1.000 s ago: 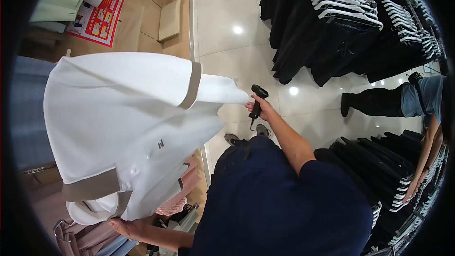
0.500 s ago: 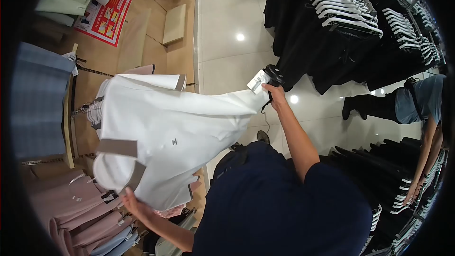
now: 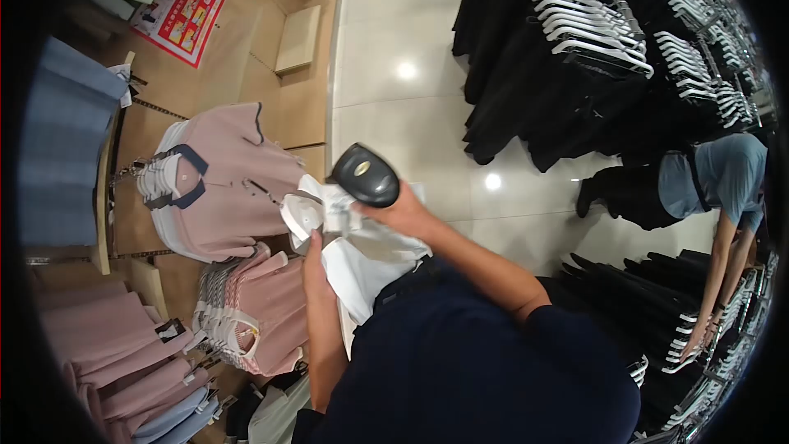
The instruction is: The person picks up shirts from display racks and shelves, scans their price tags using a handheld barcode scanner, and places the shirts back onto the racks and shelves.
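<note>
Beside the pink polo (image 3: 230, 206), my left fingers (image 3: 315, 248) clasp the white polo (image 3: 360, 273) near its collar (image 3: 301, 215), seemingly steadying it, my right fingers (image 3: 371, 211) curled round the barcode scanner (image 3: 366, 176).

The right hand (image 3: 401, 214) holds a black scanner (image 3: 367, 174) by a white shirt (image 3: 355, 274), contact unclear.

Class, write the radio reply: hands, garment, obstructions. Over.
Left hand gripping white shirt at collar; right hand holding black scanner. Shirt bunched, not spread. Pink shirt hanging beyond, no visible obstruction.
</note>
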The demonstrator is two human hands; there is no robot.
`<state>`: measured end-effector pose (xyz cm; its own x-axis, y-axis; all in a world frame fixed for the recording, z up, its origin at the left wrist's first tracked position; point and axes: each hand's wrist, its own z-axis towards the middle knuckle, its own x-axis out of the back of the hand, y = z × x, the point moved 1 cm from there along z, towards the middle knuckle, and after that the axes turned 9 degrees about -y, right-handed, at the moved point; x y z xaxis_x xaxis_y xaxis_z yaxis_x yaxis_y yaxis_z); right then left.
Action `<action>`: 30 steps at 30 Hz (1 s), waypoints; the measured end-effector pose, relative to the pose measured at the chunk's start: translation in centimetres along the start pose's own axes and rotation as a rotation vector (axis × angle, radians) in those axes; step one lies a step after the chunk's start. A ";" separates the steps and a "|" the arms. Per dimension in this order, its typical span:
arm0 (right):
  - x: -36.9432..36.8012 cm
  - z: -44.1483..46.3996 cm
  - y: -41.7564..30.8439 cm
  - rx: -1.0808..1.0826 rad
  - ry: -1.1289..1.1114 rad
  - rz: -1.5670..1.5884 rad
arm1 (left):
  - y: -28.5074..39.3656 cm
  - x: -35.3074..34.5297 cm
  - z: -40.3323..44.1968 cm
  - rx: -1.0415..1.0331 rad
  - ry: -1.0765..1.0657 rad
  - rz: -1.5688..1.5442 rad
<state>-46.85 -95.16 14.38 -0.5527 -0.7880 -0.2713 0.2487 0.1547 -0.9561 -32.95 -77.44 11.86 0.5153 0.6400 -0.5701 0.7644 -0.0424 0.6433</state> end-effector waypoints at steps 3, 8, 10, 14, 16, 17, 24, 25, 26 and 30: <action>-2.1 -0.5 0.7 0.070 -0.065 0.040 | -1.5 -0.8 0.3 -0.123 -0.020 -0.034; -1.7 -1.4 1.9 -0.003 -0.038 -0.012 | -2.2 -1.3 -0.8 -0.104 -0.066 0.055; -1.8 -1.9 1.9 0.029 0.016 0.009 | -2.4 -2.0 -0.9 -0.117 -0.035 0.059; -1.5 -2.8 2.1 0.055 0.068 -0.027 | -3.6 -2.0 -0.7 -0.106 -0.028 0.046; -1.3 -3.1 2.3 -0.138 0.079 0.012 | -4.0 -1.6 -0.6 -0.102 0.023 0.052; -1.3 -3.2 2.5 -0.233 0.076 0.029 | -4.3 -0.4 -0.3 -0.104 0.009 0.052; -1.7 -3.2 3.9 -0.080 0.123 0.019 | -3.8 -2.9 -1.0 -0.198 0.030 0.101; -1.7 -3.3 3.7 -0.089 0.119 0.010 | -3.8 -3.0 -1.0 -0.209 0.013 0.095; -1.8 -3.3 3.4 -0.097 0.114 0.000 | -3.8 -3.5 -1.1 -0.228 0.013 0.075; -2.4 -3.1 3.9 -0.071 0.077 0.022 | -4.6 -2.0 -0.5 -0.279 0.030 0.134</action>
<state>-47.08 -90.84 10.94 -0.6081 -0.7363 -0.2969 0.2056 0.2152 -0.9547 -37.70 -78.19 10.31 0.5897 0.6654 -0.4578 0.5523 0.0813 0.8297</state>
